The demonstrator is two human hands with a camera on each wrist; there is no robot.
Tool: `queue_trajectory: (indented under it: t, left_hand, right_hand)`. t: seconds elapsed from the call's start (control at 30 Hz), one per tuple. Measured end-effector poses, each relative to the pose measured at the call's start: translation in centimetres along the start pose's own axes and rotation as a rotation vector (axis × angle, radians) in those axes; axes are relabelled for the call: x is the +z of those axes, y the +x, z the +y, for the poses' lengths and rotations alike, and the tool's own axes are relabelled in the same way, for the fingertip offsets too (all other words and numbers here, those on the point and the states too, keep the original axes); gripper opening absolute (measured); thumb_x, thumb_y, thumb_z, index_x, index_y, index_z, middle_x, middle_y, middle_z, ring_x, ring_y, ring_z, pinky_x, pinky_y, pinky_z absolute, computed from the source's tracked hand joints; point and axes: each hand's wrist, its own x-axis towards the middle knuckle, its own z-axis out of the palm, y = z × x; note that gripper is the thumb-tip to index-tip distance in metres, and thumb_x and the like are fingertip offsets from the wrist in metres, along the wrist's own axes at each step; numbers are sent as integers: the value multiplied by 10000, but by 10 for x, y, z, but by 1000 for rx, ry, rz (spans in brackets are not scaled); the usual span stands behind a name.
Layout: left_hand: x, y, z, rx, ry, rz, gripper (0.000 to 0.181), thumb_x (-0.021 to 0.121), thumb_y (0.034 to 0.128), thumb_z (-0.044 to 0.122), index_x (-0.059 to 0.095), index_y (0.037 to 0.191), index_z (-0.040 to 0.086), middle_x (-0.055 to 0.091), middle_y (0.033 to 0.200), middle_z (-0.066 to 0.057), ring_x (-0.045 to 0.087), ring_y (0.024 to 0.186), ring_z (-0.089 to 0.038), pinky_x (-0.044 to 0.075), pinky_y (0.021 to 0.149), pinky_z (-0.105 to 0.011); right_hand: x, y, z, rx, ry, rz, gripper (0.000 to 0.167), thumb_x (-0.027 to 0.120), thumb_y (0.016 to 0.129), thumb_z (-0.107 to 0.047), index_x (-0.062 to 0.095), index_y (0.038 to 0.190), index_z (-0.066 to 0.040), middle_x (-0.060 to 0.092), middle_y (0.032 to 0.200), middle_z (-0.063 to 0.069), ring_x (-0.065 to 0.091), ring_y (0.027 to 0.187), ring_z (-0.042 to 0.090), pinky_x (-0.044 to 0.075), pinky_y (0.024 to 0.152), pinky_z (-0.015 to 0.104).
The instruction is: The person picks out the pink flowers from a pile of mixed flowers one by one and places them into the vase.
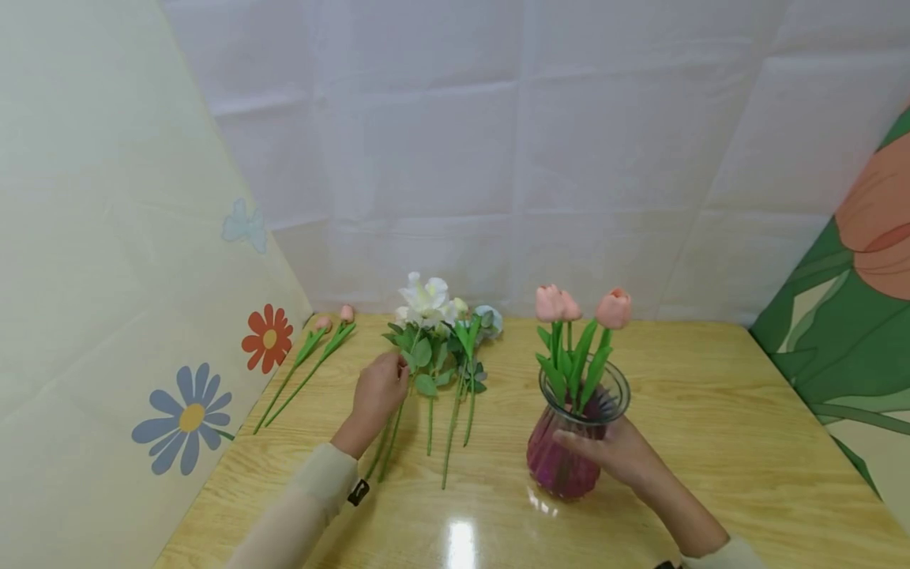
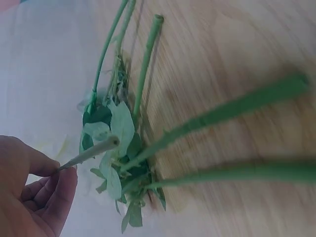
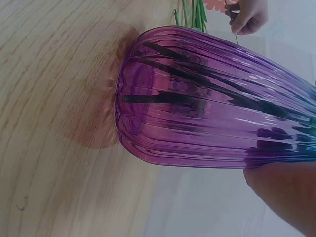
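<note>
At the pile of flowers, my left hand (image 1: 381,387) pinches the thin green stem (image 2: 91,154) of a white flower (image 1: 426,299) between thumb and fingertips. Its bloom stands above the leafy stems lying on the table. My right hand (image 1: 629,454) grips a ribbed purple glass vase (image 1: 562,466) around its neck, thumb toward the front. Pink tulips (image 1: 614,310) with green leaves stand in the vase, and their dark stem ends show through the glass in the right wrist view. The right fingers behind the vase are mostly hidden.
Two pink tulips (image 1: 324,324) lie at the table's left edge. A pale blue flower (image 1: 488,322) lies at the pile's right side. Several green stems (image 1: 451,442) point toward the front of the wooden table (image 1: 711,442). A white cloth wall (image 1: 441,158) closes off the back.
</note>
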Motion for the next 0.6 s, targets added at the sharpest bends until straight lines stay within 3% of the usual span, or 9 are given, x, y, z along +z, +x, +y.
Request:
queue_trajectory:
  t: [0.23, 0.6]
  left_hand:
    - [17, 10, 11, -29, -77, -9, 99, 650, 987, 109, 685, 980, 17, 658, 864, -92, 633, 705, -196, 536, 596, -327]
    - [36, 17, 16, -61, -79, -54, 119, 671, 979, 155, 679, 936, 44, 645, 767, -46, 563, 588, -129, 484, 530, -291]
  right_hand:
    - [-1, 0, 1, 13, -4, -13, 880, 752, 919, -254, 213, 1575, -23, 458, 1464, 325, 473, 1330, 508, 403, 1069, 634]
    - [0, 1, 3, -25, -4, 6, 854, 766, 904, -222, 253, 1554, -15, 496, 1431, 313, 504, 1301, 497, 412, 1057, 638]
